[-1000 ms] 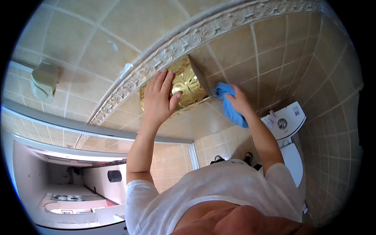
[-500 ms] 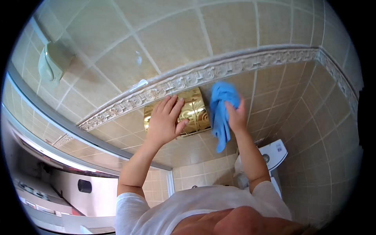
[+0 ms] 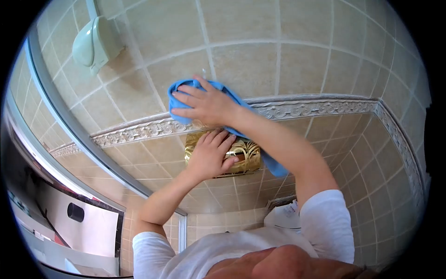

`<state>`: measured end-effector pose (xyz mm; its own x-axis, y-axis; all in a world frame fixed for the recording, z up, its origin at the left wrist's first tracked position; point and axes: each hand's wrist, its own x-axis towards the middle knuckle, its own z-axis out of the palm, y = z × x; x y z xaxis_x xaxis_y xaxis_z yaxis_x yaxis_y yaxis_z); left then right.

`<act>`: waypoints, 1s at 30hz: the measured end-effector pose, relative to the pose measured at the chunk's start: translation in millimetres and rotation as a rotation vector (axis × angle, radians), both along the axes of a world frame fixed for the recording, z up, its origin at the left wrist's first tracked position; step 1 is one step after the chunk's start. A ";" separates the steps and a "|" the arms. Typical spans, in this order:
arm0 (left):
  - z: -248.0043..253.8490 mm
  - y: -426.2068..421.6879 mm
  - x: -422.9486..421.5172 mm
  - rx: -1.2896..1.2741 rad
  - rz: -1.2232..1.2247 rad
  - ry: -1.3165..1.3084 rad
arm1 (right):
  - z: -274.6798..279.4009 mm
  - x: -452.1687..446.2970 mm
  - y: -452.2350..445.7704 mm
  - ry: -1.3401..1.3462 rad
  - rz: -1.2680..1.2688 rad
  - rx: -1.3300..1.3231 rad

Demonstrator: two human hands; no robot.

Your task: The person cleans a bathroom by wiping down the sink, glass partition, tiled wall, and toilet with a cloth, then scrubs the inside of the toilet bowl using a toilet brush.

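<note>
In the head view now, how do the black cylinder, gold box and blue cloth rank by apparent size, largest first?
1. Blue cloth, partly under right hand
2. Gold box, partly covered
3. Black cylinder

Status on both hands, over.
Right hand pressing blue cloth over wall trim. Left hand flat on gold box. Cloth hanging down past box's side.

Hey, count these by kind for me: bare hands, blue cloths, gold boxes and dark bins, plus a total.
Hands: 2, left hand and right hand
Blue cloth: 1
Gold box: 1
Dark bin: 1
Total: 5
</note>
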<state>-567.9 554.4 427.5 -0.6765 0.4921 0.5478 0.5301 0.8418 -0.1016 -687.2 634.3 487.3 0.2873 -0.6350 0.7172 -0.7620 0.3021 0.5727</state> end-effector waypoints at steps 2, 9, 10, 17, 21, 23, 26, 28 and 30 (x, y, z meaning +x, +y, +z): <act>2.3 -14.0 -6.7 0.150 -0.201 -0.129 | 28.7 -4.9 12.9 0.044 -0.008 0.131; 103.5 -65.3 -36.1 0.181 -0.089 0.547 | 182.2 -46.3 146.3 0.112 -0.244 -0.502; 118.2 -71.5 -50.5 0.139 -0.052 0.674 | 198.0 -55.8 178.1 0.083 -0.249 -0.589; 139.8 -76.1 -97.4 0.047 0.264 0.959 | 232.1 -127.8 379.3 -0.033 -0.529 -1.030; 138.2 -70.7 -94.4 0.057 0.275 0.929 | 254.8 -187.9 335.8 0.296 -0.784 -0.606; 139.8 -72.1 -92.4 0.053 0.257 0.930 | 217.3 -60.8 131.3 0.223 -0.420 -0.858; 137.4 -77.6 -95.8 0.019 0.265 0.929 | 178.1 -26.9 38.2 0.314 -0.065 -0.374; 130.5 -88.0 -105.7 -0.006 0.338 0.985 | 163.5 -27.3 4.2 0.420 -0.045 -0.313; 132.9 -87.3 -105.1 -0.002 0.266 1.007 | 166.0 -32.1 15.4 0.471 -0.029 -0.336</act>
<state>-673.0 467.0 560.4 0.0065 0.3959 0.9183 -0.0039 0.9183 -0.3959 -719.3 649.7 653.3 0.6102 -0.4065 0.6800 -0.4370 0.5432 0.7169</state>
